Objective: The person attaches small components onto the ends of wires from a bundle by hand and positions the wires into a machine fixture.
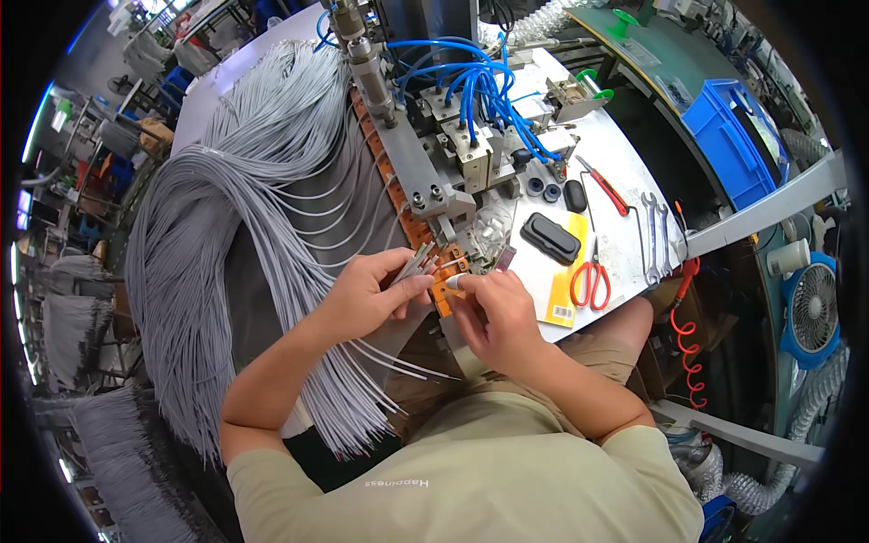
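My left hand point(373, 285) is closed round several grey cables, their cut ends poking up past the thumb. Loose lengths of grey cable point(339, 394) trail below it toward my lap. Close beside it my right hand point(496, 312) has its fingers pinched together at the near end of an orange fixture strip point(398, 195); what they hold, if anything, is too small to make out. A white cover point(453, 282) sits on one right fingertip. Over the strip stands a metal press head point(439, 204), just beyond both hands.
A huge bundle of grey cables point(204, 199) covers the left of the table. Blue air hoses point(480, 77) feed the machine. On the right lie red scissors point(590, 282), a black case point(550, 237), wrenches point(652, 240) and a red-handled knife point(605, 187). A blue fan point(812, 308) stands far right.
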The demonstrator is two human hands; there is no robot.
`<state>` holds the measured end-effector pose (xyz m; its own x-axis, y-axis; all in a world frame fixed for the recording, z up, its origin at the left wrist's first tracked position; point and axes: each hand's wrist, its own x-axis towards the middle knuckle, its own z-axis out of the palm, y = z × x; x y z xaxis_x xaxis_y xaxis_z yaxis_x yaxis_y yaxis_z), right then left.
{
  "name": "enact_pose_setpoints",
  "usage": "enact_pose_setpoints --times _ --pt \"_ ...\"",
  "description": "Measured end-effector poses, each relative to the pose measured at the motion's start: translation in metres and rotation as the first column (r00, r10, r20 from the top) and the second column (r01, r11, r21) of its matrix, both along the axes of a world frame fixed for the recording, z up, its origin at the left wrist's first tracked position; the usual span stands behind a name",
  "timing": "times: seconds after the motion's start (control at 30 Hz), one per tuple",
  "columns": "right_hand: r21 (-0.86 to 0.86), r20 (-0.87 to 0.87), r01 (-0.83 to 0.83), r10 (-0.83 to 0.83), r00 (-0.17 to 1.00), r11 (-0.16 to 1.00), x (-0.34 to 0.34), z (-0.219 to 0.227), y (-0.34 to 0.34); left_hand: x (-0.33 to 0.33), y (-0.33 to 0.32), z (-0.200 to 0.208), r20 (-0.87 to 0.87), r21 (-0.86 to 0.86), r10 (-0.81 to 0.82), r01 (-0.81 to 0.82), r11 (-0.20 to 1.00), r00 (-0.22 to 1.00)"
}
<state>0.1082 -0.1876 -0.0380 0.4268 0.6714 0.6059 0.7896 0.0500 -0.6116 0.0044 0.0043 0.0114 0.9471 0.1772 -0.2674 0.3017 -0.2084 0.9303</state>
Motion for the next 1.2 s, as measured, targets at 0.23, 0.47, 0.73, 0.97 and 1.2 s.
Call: enact_pose_setpoints --times 0.23,0.47,0.73,0.97,1.2 --pt "-0.006 -0.009 0.024 -0.024 1.000 1.000 -0.001 -0.004 0.005 0.000 -0.009 0.002 0.139 0.188 -0.119 0.091 0.978 0.983" --pt "-0.039 -0.107 0.002 -0.006 0.994 0.999 -0.006 0.004 0.005 -0.005 -0.006 0.005 0.192 0.364 -0.151 0.072 0.929 0.970" --pt "-0.021 -0.216 -0.013 0.008 0.976 1.000 -0.005 0.005 0.012 -0.005 -0.003 0.006 0.214 0.402 -0.165 0.067 0.913 0.963" --pt "-0.037 -0.265 -0.043 0.032 0.964 0.998 -0.002 0.005 0.011 -0.003 -0.005 0.003 0.212 0.403 -0.176 0.079 0.912 0.961" --pt "-0.086 -0.390 -0.103 0.061 0.919 0.991 0.002 0.008 0.009 -0.003 -0.011 -0.003 0.288 0.349 -0.150 0.043 0.936 0.946"
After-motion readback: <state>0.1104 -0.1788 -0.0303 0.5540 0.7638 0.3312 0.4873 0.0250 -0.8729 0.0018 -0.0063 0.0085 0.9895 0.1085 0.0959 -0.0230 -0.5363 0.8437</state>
